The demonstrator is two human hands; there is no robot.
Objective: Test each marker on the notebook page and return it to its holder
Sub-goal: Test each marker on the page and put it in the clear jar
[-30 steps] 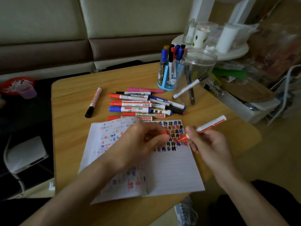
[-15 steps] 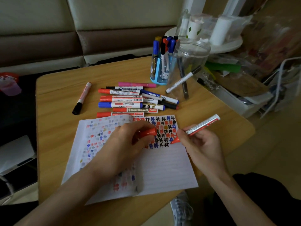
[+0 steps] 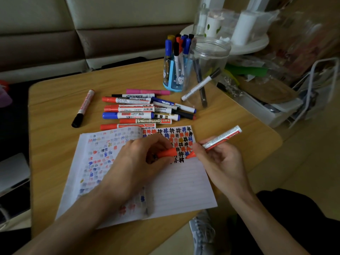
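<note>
Far L on bench (image 3: 55,144): lone black-capped marker (image 3: 83,108). Mid: marker pile (image 3: 139,111) behind notebook (image 3: 180,186). L hand (image 3: 139,162) fingers pinch red cap (image 3: 166,153) over page. R hand (image 3: 222,162) fingers clamp red marker (image 3: 223,136), axis diagonal: tip low-L at page, tail up-R. Behind: blue holder (image 3: 172,83), jar (image 3: 207,57).

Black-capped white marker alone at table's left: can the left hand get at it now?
Reach likely yes: the black-capped white marker lies alone on the wooden table, nothing over it. But the left hand grips an orange marker cap, so grasping needs that freed.
</note>
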